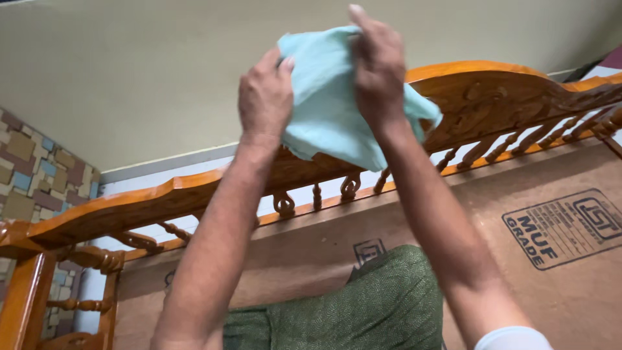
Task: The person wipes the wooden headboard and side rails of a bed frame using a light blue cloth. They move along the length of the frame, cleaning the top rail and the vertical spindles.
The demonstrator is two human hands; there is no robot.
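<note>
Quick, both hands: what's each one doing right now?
Left hand: closed on the light blue cloth.
Right hand: closed on the same cloth.

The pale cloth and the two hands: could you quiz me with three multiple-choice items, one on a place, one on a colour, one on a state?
1. Where is the cloth held?
A. on the floor
B. up by the carved wooden rail
C. inside a drawer

2. What colour is the cushion below the arms?
A. green
B. red
C. white

3. How is the cloth held?
A. by the left hand only
B. by no hand
C. by the left hand and the right hand

Answers: 1 B, the cloth overlaps the rail's top; 2 A, its fabric is green; 3 C, both hands clasp it.
</note>
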